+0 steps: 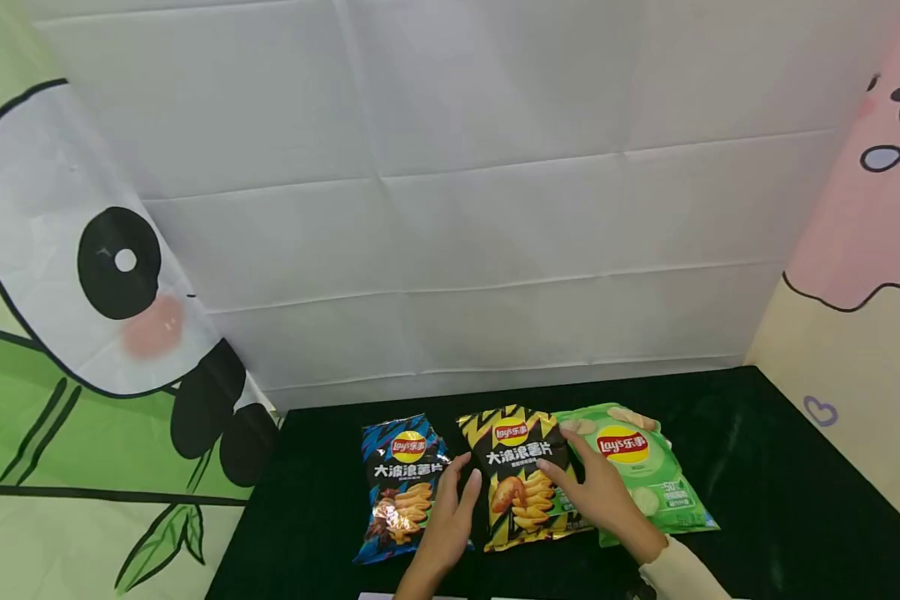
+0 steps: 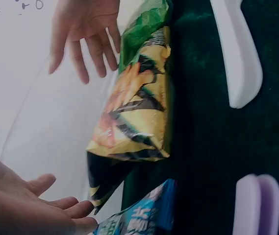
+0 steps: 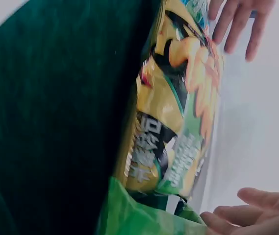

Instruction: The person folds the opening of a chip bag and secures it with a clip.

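While the left fingers (image 1: 447, 482) spread, empty, near the yellow bag (image 1: 523, 493), the right fingers (image 1: 581, 449) splay likewise.

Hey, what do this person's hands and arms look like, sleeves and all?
The left hand and right hand are both bare, with no gloves or visible rings. The right sleeve is cream or off-white; a small dark thing shows by its cuff, too cut off to identify. No sleeve shows on the left forearm within the head view.

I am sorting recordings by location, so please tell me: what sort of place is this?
Perhaps a staged filming corner: a creased white backdrop hangs behind a dark green tabletop, with a cartoon panda and a pink cartoon figure at the sides.
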`<state>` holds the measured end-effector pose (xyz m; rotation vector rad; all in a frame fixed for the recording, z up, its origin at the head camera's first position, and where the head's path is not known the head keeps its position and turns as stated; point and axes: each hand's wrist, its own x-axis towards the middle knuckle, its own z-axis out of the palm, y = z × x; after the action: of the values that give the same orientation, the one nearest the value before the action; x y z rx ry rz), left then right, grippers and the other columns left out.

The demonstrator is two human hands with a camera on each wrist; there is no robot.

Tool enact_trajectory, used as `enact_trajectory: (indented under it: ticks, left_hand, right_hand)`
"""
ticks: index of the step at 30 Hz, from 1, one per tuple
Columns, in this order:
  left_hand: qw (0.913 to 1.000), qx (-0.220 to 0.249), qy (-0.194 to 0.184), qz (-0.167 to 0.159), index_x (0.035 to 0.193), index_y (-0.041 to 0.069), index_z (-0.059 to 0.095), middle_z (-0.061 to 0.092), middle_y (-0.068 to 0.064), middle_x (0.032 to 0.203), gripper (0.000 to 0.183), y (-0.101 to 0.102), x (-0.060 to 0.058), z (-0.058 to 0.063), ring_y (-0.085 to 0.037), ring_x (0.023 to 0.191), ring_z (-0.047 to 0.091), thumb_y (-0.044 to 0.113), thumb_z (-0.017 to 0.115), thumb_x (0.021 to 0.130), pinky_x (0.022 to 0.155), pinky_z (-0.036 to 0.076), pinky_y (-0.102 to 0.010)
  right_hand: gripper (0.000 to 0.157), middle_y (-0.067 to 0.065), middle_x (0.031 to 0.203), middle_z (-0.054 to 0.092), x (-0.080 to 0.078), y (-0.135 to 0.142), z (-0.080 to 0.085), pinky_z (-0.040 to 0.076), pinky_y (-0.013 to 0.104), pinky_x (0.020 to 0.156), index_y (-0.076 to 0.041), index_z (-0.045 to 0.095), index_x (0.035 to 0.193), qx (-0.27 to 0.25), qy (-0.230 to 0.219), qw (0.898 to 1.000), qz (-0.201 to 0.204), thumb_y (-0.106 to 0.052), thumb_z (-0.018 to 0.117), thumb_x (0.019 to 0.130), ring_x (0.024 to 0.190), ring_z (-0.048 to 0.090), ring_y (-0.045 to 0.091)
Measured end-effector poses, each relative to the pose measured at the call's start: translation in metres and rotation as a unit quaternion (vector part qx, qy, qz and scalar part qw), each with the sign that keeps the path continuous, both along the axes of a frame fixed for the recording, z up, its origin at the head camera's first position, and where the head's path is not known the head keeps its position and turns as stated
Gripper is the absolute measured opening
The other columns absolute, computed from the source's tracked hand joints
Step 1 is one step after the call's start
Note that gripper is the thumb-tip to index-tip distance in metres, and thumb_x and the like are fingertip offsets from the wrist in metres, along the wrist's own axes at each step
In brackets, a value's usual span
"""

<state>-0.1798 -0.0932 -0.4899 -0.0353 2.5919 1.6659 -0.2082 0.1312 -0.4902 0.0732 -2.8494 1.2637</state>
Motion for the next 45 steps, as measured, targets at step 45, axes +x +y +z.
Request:
enact_trajectory:
  ticks: [45]
  left_hand:
    - [0.9865, 0.097, -0.127, 0.036, 0.151, 0.009, 0.009, 0.018, -0.030, 0.152, 0.094, 0.037, -0.019, -0.027, -0.053, 0.135, 0.025, 0.074, 0.029, 0.088, 0.104, 0.026, -0.069]
  right_hand:
    - [0.106, 0.018, 0.151, 0.028, 0.008, -0.026, -0.030, 0.038, 0.060, 0.102, -0.020, 0.014, 0.150, -0.163, -0.059, 0.983, -0.057, -0.050, 0.078, 0.071, 0.133, 0.037, 0.042]
